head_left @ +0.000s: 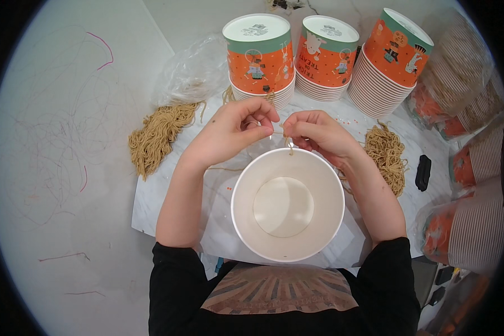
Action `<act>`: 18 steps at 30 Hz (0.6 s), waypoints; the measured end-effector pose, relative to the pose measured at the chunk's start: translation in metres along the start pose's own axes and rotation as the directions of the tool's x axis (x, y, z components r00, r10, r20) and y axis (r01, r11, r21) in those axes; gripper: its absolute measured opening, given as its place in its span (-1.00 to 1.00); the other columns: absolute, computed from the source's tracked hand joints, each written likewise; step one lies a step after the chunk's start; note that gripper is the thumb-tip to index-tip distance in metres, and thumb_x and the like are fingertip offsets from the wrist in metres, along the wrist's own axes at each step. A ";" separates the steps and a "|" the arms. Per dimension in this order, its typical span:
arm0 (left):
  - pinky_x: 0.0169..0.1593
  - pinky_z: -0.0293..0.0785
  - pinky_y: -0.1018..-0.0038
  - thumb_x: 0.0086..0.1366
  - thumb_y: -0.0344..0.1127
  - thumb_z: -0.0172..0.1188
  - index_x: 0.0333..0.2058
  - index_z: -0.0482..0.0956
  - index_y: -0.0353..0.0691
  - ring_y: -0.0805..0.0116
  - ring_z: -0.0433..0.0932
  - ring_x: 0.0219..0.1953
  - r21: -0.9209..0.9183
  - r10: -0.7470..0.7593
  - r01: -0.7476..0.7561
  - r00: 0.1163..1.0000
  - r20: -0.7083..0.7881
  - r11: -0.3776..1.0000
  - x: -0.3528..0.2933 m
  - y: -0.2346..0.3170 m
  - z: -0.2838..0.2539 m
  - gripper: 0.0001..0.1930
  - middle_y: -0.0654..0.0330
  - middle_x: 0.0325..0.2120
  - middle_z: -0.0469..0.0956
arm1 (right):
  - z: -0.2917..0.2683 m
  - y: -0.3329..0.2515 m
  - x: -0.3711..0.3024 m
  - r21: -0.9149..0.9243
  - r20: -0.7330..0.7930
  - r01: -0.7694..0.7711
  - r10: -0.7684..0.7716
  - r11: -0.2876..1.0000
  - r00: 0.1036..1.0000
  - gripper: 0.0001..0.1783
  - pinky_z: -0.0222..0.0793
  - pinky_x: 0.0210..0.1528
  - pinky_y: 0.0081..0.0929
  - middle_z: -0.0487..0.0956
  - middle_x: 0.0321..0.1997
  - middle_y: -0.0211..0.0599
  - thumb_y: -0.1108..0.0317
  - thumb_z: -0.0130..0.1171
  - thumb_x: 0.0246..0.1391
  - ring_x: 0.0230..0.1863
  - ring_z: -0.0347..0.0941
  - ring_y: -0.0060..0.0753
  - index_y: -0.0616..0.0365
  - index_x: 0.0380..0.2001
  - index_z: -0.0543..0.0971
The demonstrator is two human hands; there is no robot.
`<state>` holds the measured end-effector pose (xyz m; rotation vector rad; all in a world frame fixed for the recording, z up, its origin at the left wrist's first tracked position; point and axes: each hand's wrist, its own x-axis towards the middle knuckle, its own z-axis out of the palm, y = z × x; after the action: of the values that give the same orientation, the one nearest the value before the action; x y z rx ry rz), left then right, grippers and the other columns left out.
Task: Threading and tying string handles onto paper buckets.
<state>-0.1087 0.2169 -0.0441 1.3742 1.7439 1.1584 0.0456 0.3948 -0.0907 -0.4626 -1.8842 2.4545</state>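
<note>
Nearest to us: black sleeves and shirt [283,323], then the white bucket [285,208] close in front of the torso, mouth facing up at the camera. We can't tell whether it stands flat or tips a little.

At the bucket's far rim, tan cord [291,150] shows just inside the edge. Key relation: that rim point lies below the fingers toward the body, nearer the right hand [320,130] than the left hand [235,127]. From the rim, the cord's long axis runs away from the body up to the right fingers, then a short stretch goes crosswise to the left fingers.

We mark the right thumb and fingers as together, clamped on the cord. Left thumb and curled fingers also pinch cord, though the exact contact is partly hidden. The hands are apart, only a small gap between.

Farther out on the marbled desk [152,204]: one cord bundle [159,134] left of the left forearm, another bundle [387,154] right of the right forearm, a small black object [423,173] beyond it. Farthest: a clear plastic bag [199,66], three stacks of upside-down orange buckets [327,56], plus bagged stacks [479,229] along the right.
</note>
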 end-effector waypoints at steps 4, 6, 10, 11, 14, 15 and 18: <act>-0.20 0.40 0.60 0.40 -0.47 0.18 -0.10 0.48 -0.28 0.68 0.39 -0.33 0.149 0.083 -0.077 0.996 -0.036 0.986 -0.002 0.001 0.008 -0.86 0.38 -0.28 0.52 | 0.005 0.002 0.000 -0.019 0.013 -0.040 0.040 0.999 0.999 -0.86 0.21 -0.50 -0.75 0.54 -0.52 -0.63 0.29 0.27 0.13 -0.53 0.34 -0.82 0.11 -0.36 0.68; -0.19 0.42 0.55 0.41 -0.48 0.15 -0.11 0.43 -0.27 0.60 0.42 -0.32 0.199 0.086 -0.073 0.995 -0.057 0.977 -0.003 0.003 0.012 -0.86 0.32 -0.29 0.52 | 0.006 0.003 0.000 -0.016 0.039 -0.040 0.041 0.999 0.998 -0.86 0.21 -0.52 -0.74 0.55 -0.52 -0.61 0.29 0.28 0.13 -0.55 0.33 -0.82 0.12 -0.35 0.68; -0.15 0.46 0.38 0.40 -0.53 0.09 -0.12 0.37 -0.28 0.27 0.53 -0.28 0.368 0.172 -0.115 0.977 -0.127 0.923 -0.001 -0.003 0.015 -0.86 0.11 -0.30 0.52 | 0.002 0.003 0.001 -0.031 0.015 -0.059 0.059 0.998 0.998 -0.86 0.23 -0.51 -0.75 0.56 -0.50 -0.60 0.31 0.27 0.13 -0.54 0.35 -0.82 0.14 -0.35 0.68; -0.15 0.46 0.38 0.40 -0.53 0.09 -0.12 0.37 -0.28 0.27 0.53 -0.28 0.369 0.171 -0.113 0.977 -0.128 0.923 -0.002 -0.003 0.015 -0.86 0.11 -0.30 0.52 | 0.002 0.003 0.001 -0.002 0.035 -0.083 0.083 0.997 0.996 -0.86 0.26 -0.49 -0.75 0.57 -0.49 -0.59 0.32 0.26 0.13 -0.53 0.38 -0.81 0.15 -0.35 0.68; -0.13 0.48 0.29 0.39 -0.53 0.08 -0.12 0.36 -0.28 0.11 0.56 -0.26 0.440 0.168 -0.049 0.957 -0.236 0.897 -0.004 0.001 0.012 -0.86 0.07 -0.31 0.53 | -0.001 0.003 0.000 0.062 0.089 -0.113 0.107 0.992 0.990 -0.87 0.31 -0.46 -0.74 0.59 -0.47 -0.55 0.35 0.24 0.13 -0.50 0.43 -0.78 0.18 -0.36 0.67; -0.12 0.48 0.20 0.38 -0.51 0.08 -0.12 0.37 -0.28 0.00 0.59 -0.20 0.437 0.135 -0.016 0.961 -0.242 0.899 -0.005 0.001 0.008 -0.86 0.02 -0.27 0.57 | -0.002 0.004 0.000 0.097 0.125 -0.119 0.106 0.988 0.986 -0.88 0.34 -0.44 -0.74 0.60 -0.46 -0.52 0.37 0.24 0.13 -0.49 0.45 -0.76 0.19 -0.36 0.67; -0.14 0.48 0.19 0.37 -0.51 0.08 -0.13 0.37 -0.28 -0.01 0.60 -0.20 0.457 0.105 0.018 0.965 -0.242 0.889 -0.010 -0.001 -0.002 -0.87 0.00 -0.28 0.59 | 0.003 -0.003 -0.001 0.112 0.131 -0.149 0.134 0.982 0.982 -0.90 0.41 -0.41 -0.71 0.61 -0.45 -0.48 0.40 0.24 0.10 -0.49 0.50 -0.70 0.21 -0.37 0.66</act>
<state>-0.1081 0.2073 -0.0451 1.5894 2.2968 1.0257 0.0457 0.3927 -0.0867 -0.4673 -1.7878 2.7305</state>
